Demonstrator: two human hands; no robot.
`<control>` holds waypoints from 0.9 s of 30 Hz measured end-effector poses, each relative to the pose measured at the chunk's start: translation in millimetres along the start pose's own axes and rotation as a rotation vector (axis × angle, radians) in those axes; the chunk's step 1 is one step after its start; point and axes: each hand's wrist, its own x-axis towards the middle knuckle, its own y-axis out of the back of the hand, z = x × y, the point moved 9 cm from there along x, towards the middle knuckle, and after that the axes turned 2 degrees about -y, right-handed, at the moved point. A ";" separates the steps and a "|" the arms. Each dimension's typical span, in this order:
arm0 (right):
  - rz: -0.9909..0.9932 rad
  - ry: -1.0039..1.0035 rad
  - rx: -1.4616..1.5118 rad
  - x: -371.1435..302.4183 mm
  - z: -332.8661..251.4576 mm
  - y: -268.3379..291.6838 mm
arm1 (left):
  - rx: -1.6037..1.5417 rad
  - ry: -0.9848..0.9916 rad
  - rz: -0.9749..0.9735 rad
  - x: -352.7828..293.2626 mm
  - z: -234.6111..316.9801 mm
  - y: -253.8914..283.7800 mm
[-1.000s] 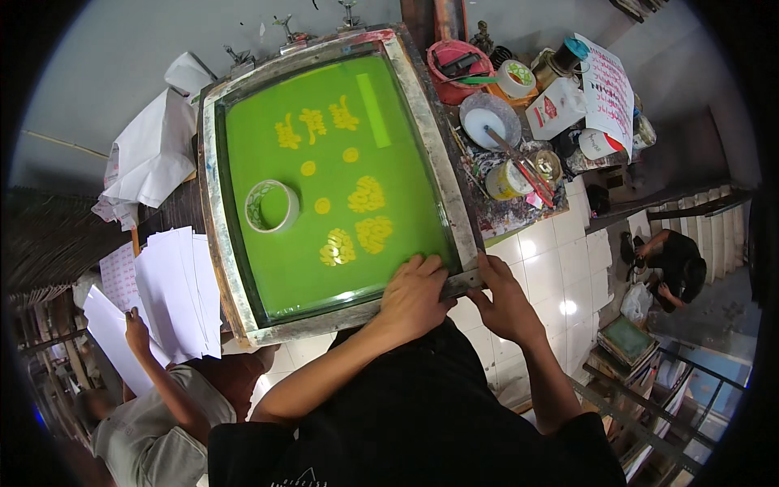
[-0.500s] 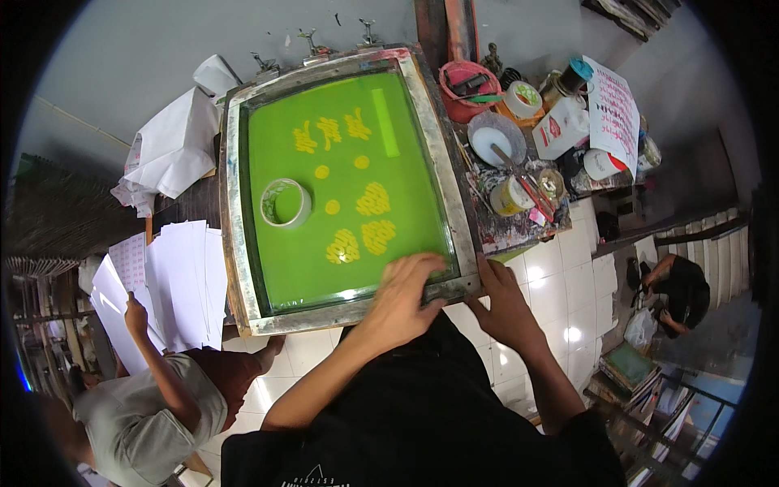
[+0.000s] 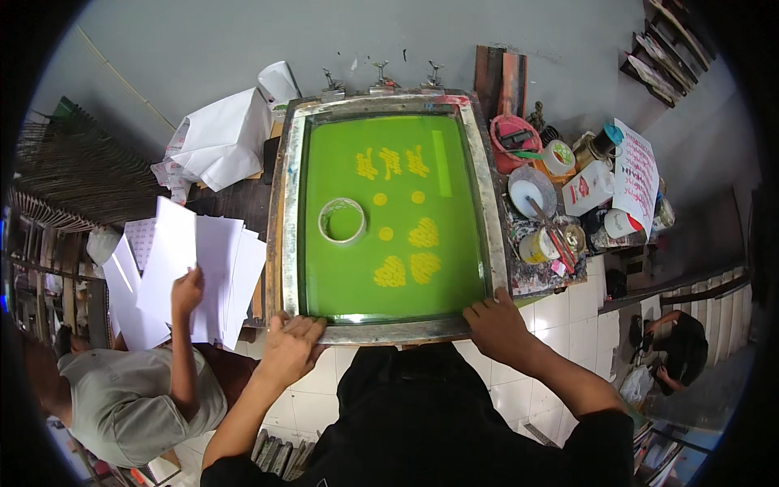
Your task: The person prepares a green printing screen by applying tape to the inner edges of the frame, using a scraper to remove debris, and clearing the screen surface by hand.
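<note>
A silk-screen printing frame [image 3: 389,334] with green mesh [image 3: 345,284] lies in front of me. Yellow characters, dots and heart-like shapes show on the mesh. My left hand [image 3: 290,347] is curled over the frame's near left corner. At the near right corner, my right hand [image 3: 500,326] has its fingers closed over the rim. A roll of tape [image 3: 344,241] rests on the left half of the mesh. Metal hinge clamps [image 3: 380,79] stand along the frame's far edge.
On the left, a co-worker [image 3: 130,398] holds a white sheet [image 3: 170,260] over a paper stack [image 3: 219,268]. The right side table carries a white tub [image 3: 531,191], a pink bucket [image 3: 513,146] and a white jug [image 3: 588,188]. Another person [image 3: 686,349] crouches far right.
My left hand has gone from the near right part of the frame to its near left corner. My right hand stays at the right corner. The co-worker's sheet has been raised. The view has shifted.
</note>
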 end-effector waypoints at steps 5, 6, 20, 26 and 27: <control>0.105 -0.015 0.008 -7.9 -0.3 4.1 | -0.010 -0.024 0.055 -7.4 -5.5 -3.5; 0.137 -0.024 0.019 -10.2 -0.6 6.1 | -0.026 -0.020 0.060 -7.7 -5.1 -3.1; 0.642 -0.311 0.243 92.4 101.5 108.7 | -0.312 0.162 0.505 73.1 -106.8 97.3; 0.887 -0.013 0.216 282.7 85.1 153.4 | -0.486 0.223 0.666 186.8 -194.3 109.9; 0.855 0.027 0.220 318.1 74.3 154.5 | -0.534 0.252 0.677 201.5 -205.5 106.4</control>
